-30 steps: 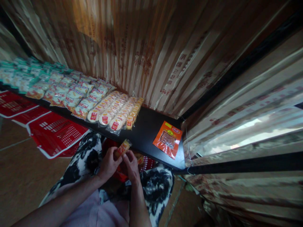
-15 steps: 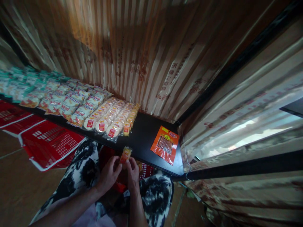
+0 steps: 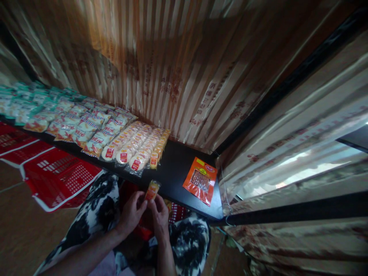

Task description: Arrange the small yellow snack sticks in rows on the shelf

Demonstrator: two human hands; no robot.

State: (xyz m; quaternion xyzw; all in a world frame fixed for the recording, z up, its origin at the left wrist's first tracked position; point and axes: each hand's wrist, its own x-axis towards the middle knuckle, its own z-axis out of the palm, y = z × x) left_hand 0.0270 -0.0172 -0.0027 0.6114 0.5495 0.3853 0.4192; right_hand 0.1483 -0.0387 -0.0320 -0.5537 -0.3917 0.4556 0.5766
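Note:
A small snack packet (image 3: 153, 189) in a clear, yellow and orange wrapper stands between my two hands, just in front of the black shelf. My left hand (image 3: 132, 211) pinches its left side between thumb and fingers. From the right, my right hand (image 3: 160, 215) is closed with the thumb against the packet's lower end; its other fingers are partly hidden. Beyond them on the shelf, a row of similar small yellow packets (image 3: 159, 149) lies beside overlapping rows of round wrapped crackers (image 3: 137, 161).
White snack bags (image 3: 99, 142) and green-topped bags (image 3: 24, 101) fill the left of the black shelf (image 3: 172, 168). An orange packet of sticks (image 3: 201, 180) lies at its right end. Red bags (image 3: 60, 176) hang below the front edge. A pleated curtain (image 3: 184, 76) stands behind.
The view has shifted slightly. My right thumb has slid a little left along the packet's lower end; both hands stay at the packet.

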